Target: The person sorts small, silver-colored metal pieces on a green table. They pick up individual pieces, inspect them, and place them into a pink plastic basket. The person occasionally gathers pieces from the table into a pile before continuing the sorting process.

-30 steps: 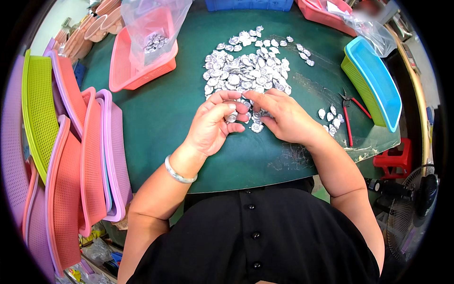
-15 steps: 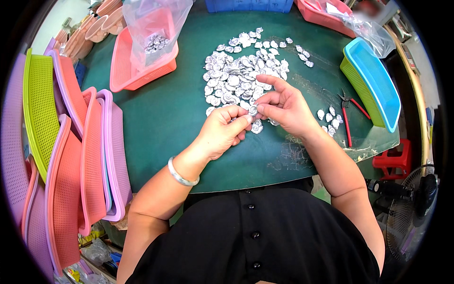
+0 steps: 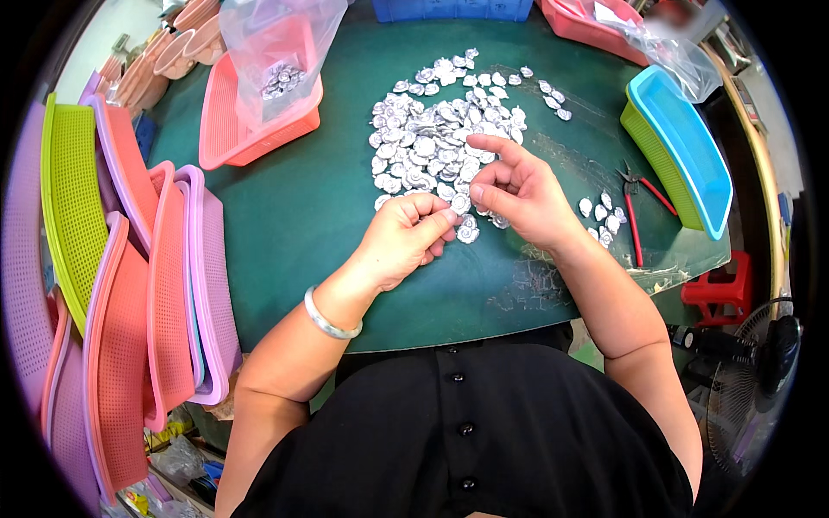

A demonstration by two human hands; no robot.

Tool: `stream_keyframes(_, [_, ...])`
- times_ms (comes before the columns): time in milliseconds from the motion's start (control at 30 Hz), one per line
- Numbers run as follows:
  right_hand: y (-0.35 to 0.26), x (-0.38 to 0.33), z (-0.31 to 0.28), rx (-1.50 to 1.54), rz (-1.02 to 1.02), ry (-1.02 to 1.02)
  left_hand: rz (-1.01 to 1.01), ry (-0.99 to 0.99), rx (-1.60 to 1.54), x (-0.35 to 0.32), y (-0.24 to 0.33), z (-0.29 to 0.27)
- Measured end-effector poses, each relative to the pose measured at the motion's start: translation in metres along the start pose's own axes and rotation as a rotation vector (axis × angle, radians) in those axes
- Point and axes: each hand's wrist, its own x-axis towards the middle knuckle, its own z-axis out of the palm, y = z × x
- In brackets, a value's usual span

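My left hand point(image 3: 404, 237), a pale bangle on its wrist, is closed in a pinch at the near edge of the pile. At its thumb and fingertips is a small silver rose-shaped piece point(image 3: 460, 204). Just right of it, my right hand point(image 3: 521, 194) has its index finger stretched out and its thumb apart from the piece. Nothing shows between its fingers. Beyond both hands spreads a pile of similar silver pieces point(image 3: 423, 148), partly covered by my right fingers. Several more pieces point(image 3: 612, 224) lie to the right, beside red-handled pliers point(image 3: 633, 216).
On the green tabletop point(image 3: 285, 250), a pink basket point(image 3: 220, 129) holds a clear bag with more pieces. A blue-and-green basket point(image 3: 682, 155) stands right, a blue bin point(image 3: 453, 10) at the back. Stacked coloured baskets point(image 3: 207, 285) line the left; a fan point(image 3: 743, 388) stands low right.
My right thumb and fingers have drawn slightly away from the small piece at my left fingertips. My left hand has shifted barely at all.
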Motion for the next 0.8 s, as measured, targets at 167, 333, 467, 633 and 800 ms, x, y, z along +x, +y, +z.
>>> stream_keyframes(167, [0.0021,-0.0001,0.0000,-0.057,-0.052,0.009,-0.010,0.019,-0.037,-0.0002,0.0002,-0.0005])
stream_keyframes(333, [0.0016,-0.0006,-0.0009,-0.078,-0.080,0.018,-0.116,0.021,-0.250,-0.0015,0.0070,-0.0014])
stream_keyframes(467, [-0.0004,-0.0010,-0.0005,-0.086,-0.072,0.012,-0.114,0.042,-0.277,-0.0001,0.0056,-0.0049])
stream_keyframes(633, [0.0011,-0.0008,0.0000,-0.116,-0.090,0.014,-0.077,0.106,-0.272,-0.0012,0.0078,-0.0024])
stream_keyframes(800, [0.0032,-0.0005,-0.0008,-0.156,-0.113,0.019,-0.074,0.113,-0.261,-0.0003,0.0061,-0.0034])
